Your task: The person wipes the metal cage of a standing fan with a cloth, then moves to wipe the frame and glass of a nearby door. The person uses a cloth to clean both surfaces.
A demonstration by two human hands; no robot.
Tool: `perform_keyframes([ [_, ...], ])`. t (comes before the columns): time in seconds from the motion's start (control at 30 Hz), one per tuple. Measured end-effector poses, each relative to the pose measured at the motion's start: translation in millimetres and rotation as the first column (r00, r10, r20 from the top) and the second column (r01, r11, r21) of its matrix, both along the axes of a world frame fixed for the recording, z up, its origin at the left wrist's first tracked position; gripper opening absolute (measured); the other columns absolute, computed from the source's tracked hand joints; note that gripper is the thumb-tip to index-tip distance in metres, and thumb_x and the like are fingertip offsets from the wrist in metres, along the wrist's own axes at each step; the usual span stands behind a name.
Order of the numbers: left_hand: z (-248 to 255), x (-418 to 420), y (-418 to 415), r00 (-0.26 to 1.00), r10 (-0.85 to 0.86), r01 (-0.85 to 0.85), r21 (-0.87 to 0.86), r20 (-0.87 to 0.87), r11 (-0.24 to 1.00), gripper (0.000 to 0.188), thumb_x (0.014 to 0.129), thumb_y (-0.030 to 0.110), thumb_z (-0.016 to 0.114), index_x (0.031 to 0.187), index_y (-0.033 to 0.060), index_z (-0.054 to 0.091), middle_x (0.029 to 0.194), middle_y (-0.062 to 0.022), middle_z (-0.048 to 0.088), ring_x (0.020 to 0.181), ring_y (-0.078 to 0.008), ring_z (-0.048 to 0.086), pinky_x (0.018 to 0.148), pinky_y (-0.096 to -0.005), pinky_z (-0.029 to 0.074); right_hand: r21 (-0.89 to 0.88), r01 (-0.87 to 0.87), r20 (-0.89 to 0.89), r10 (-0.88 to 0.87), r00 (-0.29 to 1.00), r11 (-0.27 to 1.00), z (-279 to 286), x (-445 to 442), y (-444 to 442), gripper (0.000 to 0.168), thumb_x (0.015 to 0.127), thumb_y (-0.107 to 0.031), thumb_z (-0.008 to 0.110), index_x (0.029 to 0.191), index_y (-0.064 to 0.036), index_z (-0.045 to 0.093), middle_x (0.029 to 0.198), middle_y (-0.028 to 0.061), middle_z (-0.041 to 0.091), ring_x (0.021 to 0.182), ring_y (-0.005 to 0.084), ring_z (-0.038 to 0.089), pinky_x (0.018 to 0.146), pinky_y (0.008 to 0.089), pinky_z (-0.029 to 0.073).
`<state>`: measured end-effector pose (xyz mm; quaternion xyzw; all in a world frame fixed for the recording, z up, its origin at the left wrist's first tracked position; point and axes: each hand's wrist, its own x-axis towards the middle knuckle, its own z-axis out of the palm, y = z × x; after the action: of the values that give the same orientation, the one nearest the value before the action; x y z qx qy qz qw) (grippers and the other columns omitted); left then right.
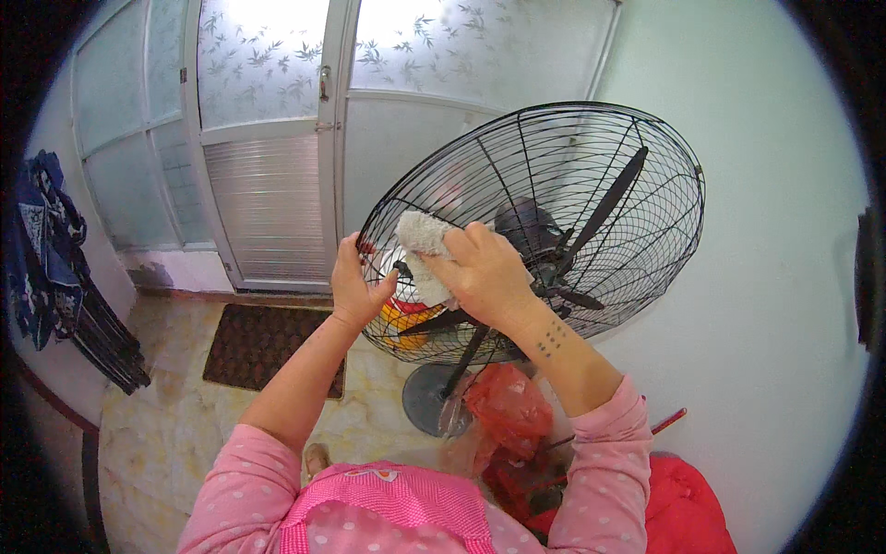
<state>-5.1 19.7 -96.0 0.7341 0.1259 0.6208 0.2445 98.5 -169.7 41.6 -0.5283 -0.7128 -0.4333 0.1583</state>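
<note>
Before me stands a black pedestal fan, its round wire cage (664, 194) tilted up and a dark blade (616, 197) visible inside. My left hand (358, 284) grips the left rim of the cage, with the thumb near a small black clip (401, 270). In my right hand (488, 277) is a folded pale terry cloth (422, 233), pressed against the cage wires just right of my left hand. The pole (467, 360) runs down to a round grey base (429, 398) on the floor.
Red plastic bags (512, 401) lie beside the base, and a red cloth item (685, 505) is at lower right. Behind the cage sits a yellow container (405, 322). A brown doormat (266, 346) lies before the glazed door (266, 201). Folded dark-blue fabric gear (52, 242) leans on the left wall.
</note>
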Motion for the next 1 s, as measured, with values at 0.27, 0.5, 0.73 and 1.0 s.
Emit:
perform_keyframes([
  [0.27, 3, 1, 4, 0.998, 0.048, -0.047, 0.035, -0.039, 0.998, 0.071, 0.069, 0.031, 0.075, 0.123, 0.0010, 0.042, 0.099, -0.0150, 0.054, 0.087, -0.0339, 0.056, 0.077, -0.0406, 0.047, 0.228, 0.215, -0.150, -0.184, 0.971, 0.950, 45, 15, -26, 0.039, 0.073, -0.016, 0.062, 0.111, -0.017, 0.066, 0.091, 0.0066, 0.051, 0.084, 0.0283, 0.053, 0.065, 0.0395, 0.048],
  [0.5, 2, -2, -2, 0.999, 0.012, -0.013, -0.029, -0.032, 0.999, 0.068, 0.071, 0.029, 0.074, 0.123, 0.0015, 0.042, 0.103, -0.0153, 0.056, 0.092, -0.0341, 0.058, 0.079, -0.0403, 0.048, 0.037, 0.165, -0.128, -0.159, 0.979, 0.986, -4, -16, 11, 0.034, 0.075, -0.018, 0.059, 0.109, -0.014, 0.065, 0.087, 0.0064, 0.050, 0.083, 0.0267, 0.052, 0.067, 0.0376, 0.048],
  [0.73, 0, 5, 8, 0.996, 0.009, -0.013, -0.044, -0.088, 0.999, 0.071, 0.071, 0.035, 0.072, 0.124, 0.0000, 0.041, 0.110, -0.0186, 0.053, 0.098, -0.0367, 0.056, 0.083, -0.0428, 0.046, -0.027, 0.104, -0.038, -0.105, 0.994, 0.994, -22, -31, 29, 0.032, 0.074, -0.017, 0.061, 0.105, -0.016, 0.068, 0.086, 0.0038, 0.050, 0.080, 0.0236, 0.052, 0.061, 0.0350, 0.047],
  [1.0, 11, -1, -5, 0.997, 0.031, -0.032, -0.001, -0.068, 1.000, 0.073, 0.068, 0.030, 0.076, 0.123, -0.0009, 0.041, 0.102, -0.0156, 0.051, 0.089, -0.0323, 0.054, 0.077, -0.0394, 0.046, 0.305, 0.326, -0.189, -0.279, 0.942, 0.895, 39, -10, -1, 0.040, 0.076, -0.018, 0.059, 0.116, -0.013, 0.063, 0.087, 0.0069, 0.050, 0.083, 0.0270, 0.052, 0.065, 0.0385, 0.045],
])
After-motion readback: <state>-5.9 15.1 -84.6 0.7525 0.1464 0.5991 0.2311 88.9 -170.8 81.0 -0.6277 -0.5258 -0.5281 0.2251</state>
